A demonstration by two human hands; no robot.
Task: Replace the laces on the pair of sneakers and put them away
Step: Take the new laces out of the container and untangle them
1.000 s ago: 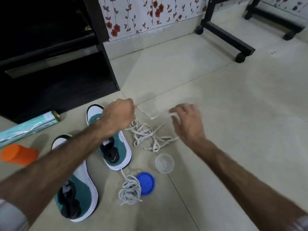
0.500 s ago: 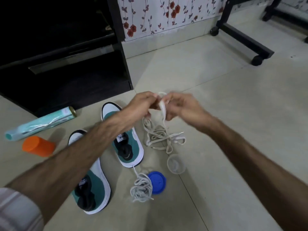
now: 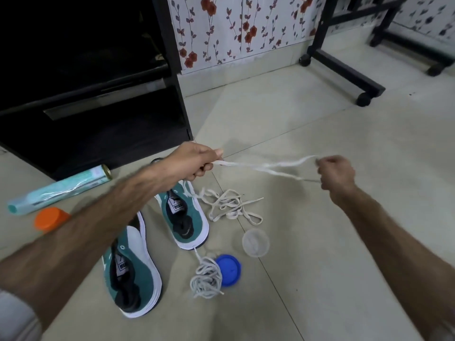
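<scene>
Two green-and-white sneakers stand on the tiled floor without laces, one (image 3: 183, 217) farther from me and one (image 3: 133, 274) nearer. My left hand (image 3: 190, 162) and my right hand (image 3: 336, 172) both grip a flat cream lace (image 3: 268, 167), stretched doubled between them above the floor. The rest of that lace lies in a loose tangle (image 3: 231, 205) beside the far sneaker. A bunched grey-white lace (image 3: 206, 278) lies below the far sneaker's heel.
A blue lid (image 3: 229, 269) and a clear round lid (image 3: 254, 242) lie by the laces. An orange cup (image 3: 50, 219) and a teal foil roll (image 3: 59, 189) lie left. A black shelf unit (image 3: 98, 94) stands behind; a black wheeled frame (image 3: 344, 72) stands at the back right.
My hands were together over the tangle half a second ago; now they have pulled apart, the right hand moving right, and the lace is drawn taut between them.
</scene>
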